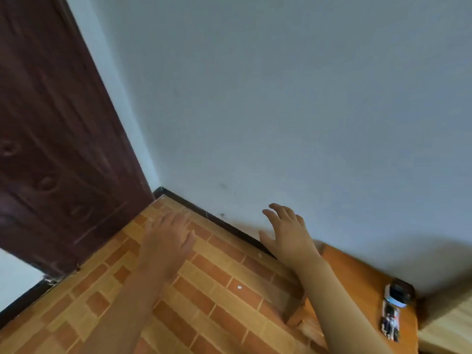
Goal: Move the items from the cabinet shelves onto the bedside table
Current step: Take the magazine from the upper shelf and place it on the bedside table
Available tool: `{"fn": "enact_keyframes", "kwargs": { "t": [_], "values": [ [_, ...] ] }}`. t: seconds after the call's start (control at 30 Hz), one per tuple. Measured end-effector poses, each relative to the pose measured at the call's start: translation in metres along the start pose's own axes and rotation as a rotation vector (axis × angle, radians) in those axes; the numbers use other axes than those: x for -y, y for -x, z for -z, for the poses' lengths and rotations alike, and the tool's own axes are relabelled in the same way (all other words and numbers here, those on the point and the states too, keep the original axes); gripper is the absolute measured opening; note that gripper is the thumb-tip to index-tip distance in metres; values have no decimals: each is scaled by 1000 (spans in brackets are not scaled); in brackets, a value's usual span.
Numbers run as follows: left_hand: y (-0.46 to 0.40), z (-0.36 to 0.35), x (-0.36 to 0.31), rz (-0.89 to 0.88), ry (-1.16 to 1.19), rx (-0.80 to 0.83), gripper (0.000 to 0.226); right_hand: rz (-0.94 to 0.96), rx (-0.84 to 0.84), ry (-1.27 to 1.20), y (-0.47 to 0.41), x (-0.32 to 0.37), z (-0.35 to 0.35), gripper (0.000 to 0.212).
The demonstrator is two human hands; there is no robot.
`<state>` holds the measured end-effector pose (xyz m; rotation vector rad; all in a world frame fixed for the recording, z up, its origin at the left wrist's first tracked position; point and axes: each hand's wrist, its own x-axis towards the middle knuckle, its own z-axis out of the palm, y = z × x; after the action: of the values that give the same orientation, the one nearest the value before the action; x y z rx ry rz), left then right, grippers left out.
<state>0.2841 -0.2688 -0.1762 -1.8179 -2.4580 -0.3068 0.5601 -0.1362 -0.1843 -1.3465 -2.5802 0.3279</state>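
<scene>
Both my hands are stretched out in front of me and hold nothing. My left hand [169, 235] hovers blurred over the tiled floor, fingers straight. My right hand [286, 231] is raised before the wall with its fingers spread. At the lower right stands the orange bedside table [357, 282]. A dark small case [402, 290], a round white and blue item [396, 300] and a flat printed packet [390, 324] lie on its right part. The cabinet and its shelves are out of view.
A dark brown wooden door [56, 139] stands at the left. A grey-blue wall [281, 98] with a black skirting board fills the back. The floor [204, 290] has orange and tan brick-pattern tiles. A light wooden surface [449, 323] adjoins the table at the right edge.
</scene>
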Motion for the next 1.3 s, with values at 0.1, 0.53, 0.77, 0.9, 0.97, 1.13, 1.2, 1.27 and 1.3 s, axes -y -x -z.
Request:
{"fn": "enact_keyframes", "kwargs": {
  "t": [0.1, 0.53, 0.77, 0.9, 0.97, 1.13, 1.2, 1.27, 1.3],
  "values": [
    [33, 26, 82, 129, -6, -55, 59, 146, 20, -10, -35, 84, -15, 56],
    [214, 116, 305, 806, -128, -234, 49, 780, 213, -92, -118, 425, -74, 59],
    [288, 148, 379, 1103, -163, -331, 65, 1145, 280, -138, -146, 594, -122, 56],
    [312, 162, 409, 1275, -194, -355, 64, 1315, 332, -210, -156, 674, -142, 53],
    [321, 169, 420, 1350, -224, -368, 63, 1393, 362, -245, -160, 711, -149, 52],
    [349, 189, 435, 1549, -325, -368, 62, 1607, 433, -306, -155, 805, -167, 53],
    [364, 197, 433, 1626, -371, -356, 63, 1687, 460, -340, -142, 842, -172, 53],
    [379, 204, 424, 1718, -402, -342, 64, 1763, 496, -374, -122, 876, -174, 54],
    [387, 207, 419, 1764, -417, -337, 64, 1797, 519, -384, -110, 891, -175, 54]
  ]
}}
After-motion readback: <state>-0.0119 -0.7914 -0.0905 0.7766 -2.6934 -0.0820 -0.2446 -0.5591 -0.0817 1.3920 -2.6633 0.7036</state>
